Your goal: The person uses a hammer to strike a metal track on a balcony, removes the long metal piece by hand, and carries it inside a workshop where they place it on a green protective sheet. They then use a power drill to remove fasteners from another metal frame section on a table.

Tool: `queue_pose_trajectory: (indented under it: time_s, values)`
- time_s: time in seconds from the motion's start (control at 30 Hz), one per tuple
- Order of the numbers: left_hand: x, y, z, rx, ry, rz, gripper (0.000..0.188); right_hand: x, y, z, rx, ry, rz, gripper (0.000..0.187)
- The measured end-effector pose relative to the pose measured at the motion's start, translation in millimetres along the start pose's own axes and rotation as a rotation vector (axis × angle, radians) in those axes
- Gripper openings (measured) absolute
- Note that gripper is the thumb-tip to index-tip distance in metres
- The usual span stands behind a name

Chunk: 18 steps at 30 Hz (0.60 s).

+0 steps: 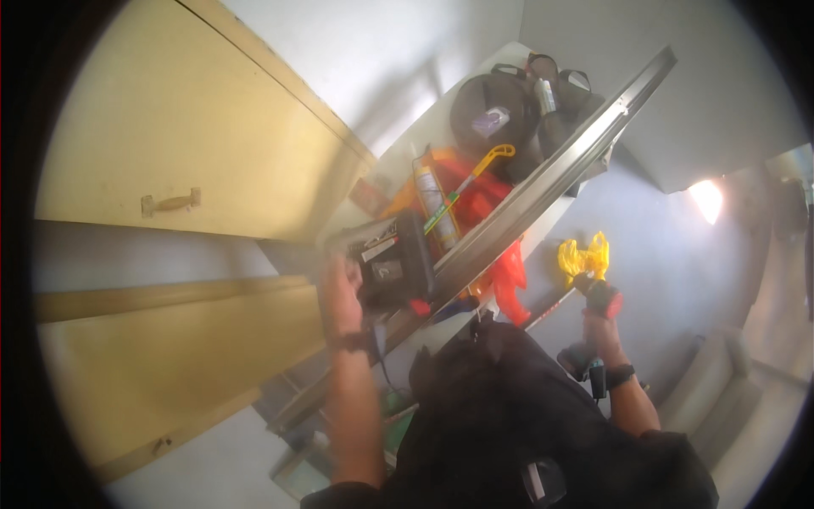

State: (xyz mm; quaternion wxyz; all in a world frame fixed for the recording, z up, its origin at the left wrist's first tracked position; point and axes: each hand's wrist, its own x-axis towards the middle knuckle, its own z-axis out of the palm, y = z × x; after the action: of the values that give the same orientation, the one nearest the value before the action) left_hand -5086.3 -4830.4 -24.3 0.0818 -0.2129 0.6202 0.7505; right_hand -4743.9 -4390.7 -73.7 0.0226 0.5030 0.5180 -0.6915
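Note:
My right hand (pixel 600 333) is wrapped round the grip of a cordless drill (pixel 604 299) with a dark and red body, held out to the right. A bulky dark part (pixel 578 360) shows beside that wrist. My left hand (pixel 342 288) is at the near left side of an open black tool case (pixel 407 263). Its fingers are blurred, and whether they hold anything cannot be made out. Small packets and tools lie inside the case. Next to it are a pale cartridge in a caulking gun (pixel 431 197) and a tool with a yellow handle (pixel 498 153).
A long metal rail (pixel 555 182) runs diagonally beside the case. Beyond it lie red plastic (pixel 507 284), a dark round bag (pixel 492 110) and a spray can (pixel 545 97). A yellow plastic bag (pixel 585 254) is near the drill. Yellow cabinet doors (pixel 195 127) stand at left.

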Motion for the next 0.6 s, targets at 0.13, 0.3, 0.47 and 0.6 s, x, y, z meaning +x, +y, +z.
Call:
queue_pose_trajectory:
  time_s: [0.13,0.3,0.47,0.6]
  values:
    - [74.7,48.0,-7.7,0.23,-0.148,0.109,0.037,-4.1,-7.5,12.0,0.026,-0.049,-0.019,0.023]
    - [98.2,55.6,15.8,0.824,-0.446,0.352,0.044,-15.7,-2.5,8.9,-0.011,0.035,-0.009,0.023]
    - [102.5,56.3,38.2,1.155,-0.563,0.393,0.047,-35.6,1.1,14.6,-0.026,0.068,-0.01,0.023]
    - [131.3,12.1,-0.7,1.483,-0.523,0.894,0.039,-54.2,-6.1,41.5,-0.108,0.1,-0.017,0.022]
